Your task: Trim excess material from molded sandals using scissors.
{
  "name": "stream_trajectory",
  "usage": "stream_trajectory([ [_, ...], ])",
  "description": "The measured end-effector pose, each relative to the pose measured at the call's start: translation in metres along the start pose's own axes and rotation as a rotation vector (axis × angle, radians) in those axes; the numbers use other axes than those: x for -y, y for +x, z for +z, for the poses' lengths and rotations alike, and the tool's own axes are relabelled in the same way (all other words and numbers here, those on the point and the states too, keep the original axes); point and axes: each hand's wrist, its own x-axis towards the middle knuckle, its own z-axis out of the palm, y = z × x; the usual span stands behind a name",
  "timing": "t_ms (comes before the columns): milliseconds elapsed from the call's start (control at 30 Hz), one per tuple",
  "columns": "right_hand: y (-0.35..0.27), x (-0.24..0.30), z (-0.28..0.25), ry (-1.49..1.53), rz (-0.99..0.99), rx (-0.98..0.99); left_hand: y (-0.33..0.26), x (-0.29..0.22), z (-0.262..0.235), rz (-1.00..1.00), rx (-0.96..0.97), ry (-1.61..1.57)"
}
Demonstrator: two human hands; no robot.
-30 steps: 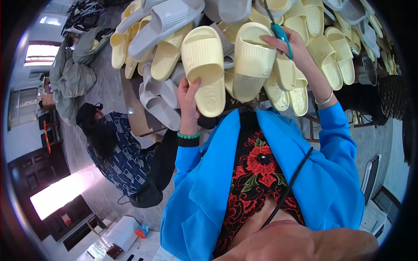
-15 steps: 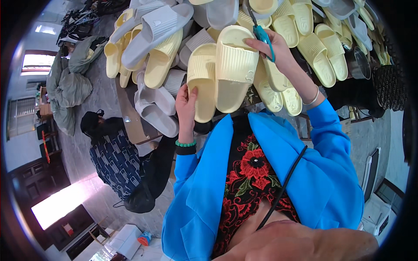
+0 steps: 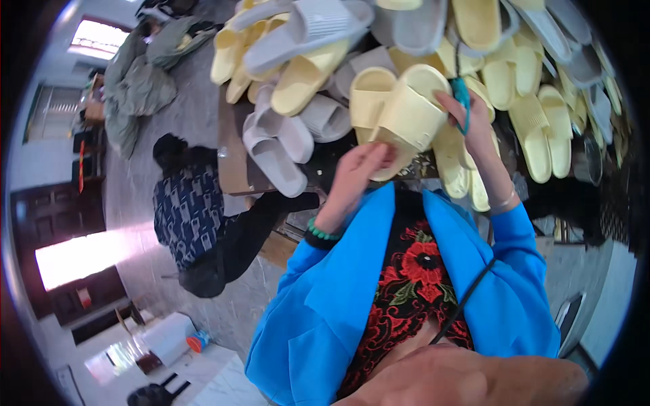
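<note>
A pale yellow slide slipper (image 3: 411, 115) is held up in front of my chest, its ribbed strap facing me. My left hand (image 3: 357, 170) is closed on its sole near the heel. My right hand (image 3: 478, 115) pinches the slipper's other side by the strap. The same hand keeps the teal handles of a pair of scissors (image 3: 462, 105) in its grip, blades pointing away. A second pale yellow slipper (image 3: 367, 95) is partly covered by the first; what supports it is hidden.
Pale yellow and grey slippers (image 3: 308, 30) are heaped across the table (image 3: 233, 159). Two grey ones (image 3: 274, 145) lie near its left front edge. A person in a patterned dark top (image 3: 188, 210) sits at the left. Large grey-green sacks (image 3: 145, 84) lie beyond.
My left hand has shifted from the left slipper's edge to the front slipper's heel. The two slippers now overlap, and the front one is tilted. The whole view has swung left.
</note>
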Motion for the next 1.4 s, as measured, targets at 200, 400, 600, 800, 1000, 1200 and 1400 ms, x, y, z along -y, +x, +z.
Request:
stream_trajectory([
  [200,-0.016,0.009,0.005,0.031,-0.072,0.036,0.025,0.004,0.034,-0.048,0.010,-0.802],
  [400,-0.015,-0.001,-0.014,-0.164,-0.193,-0.076,0.037,-0.002,0.048,-0.006,-0.031,-0.725],
  [600,-0.047,0.038,-0.012,-0.339,-0.297,0.073,0.041,0.021,0.043,-0.058,-0.067,-0.567],
  [800,-0.035,0.025,-0.002,-0.475,-0.235,0.128,0.040,0.018,0.057,-0.015,-0.004,-0.607],
  [1000,-0.040,0.032,-0.002,-0.314,-0.294,0.225,0.038,0.028,0.054,-0.046,0.043,-0.540],
  [1200,-0.058,0.047,-0.011,-0.268,-0.303,0.194,0.029,0.017,0.067,0.062,0.136,-0.530],
  [1400,-0.079,0.077,-0.010,-0.265,-0.387,0.107,0.008,-0.026,0.075,0.238,0.172,-0.313],
])
